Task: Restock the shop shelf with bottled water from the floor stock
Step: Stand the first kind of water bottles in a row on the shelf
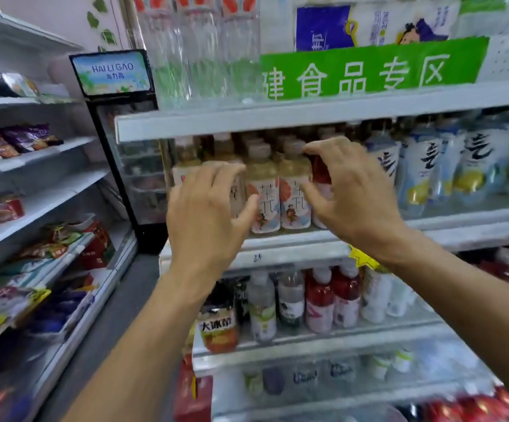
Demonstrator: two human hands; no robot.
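Pale tea bottles (pixel 263 193) with white and orange labels stand in rows on the middle shelf (pixel 448 222). My left hand (pixel 207 211) curls round one of them at the left of the row; most of that bottle is hidden behind the hand. My right hand (pixel 353 193) holds a red-labelled bottle (pixel 320 172) just right of the tea bottles, index finger near a cap and thumb lower down. Clear water bottles (pixel 198 56) with red-and-white tops stand on the top shelf (pixel 277 118), blurred.
White pouch drinks (pixel 423 166) fill the middle shelf to the right. Below are mixed bottles (pixel 320 303), red and clear. A green sign (pixel 368 71) hangs above. A black display fridge (pixel 125 138) stands to the left, with snack shelves (pixel 34 184) beyond a narrow floor strip.
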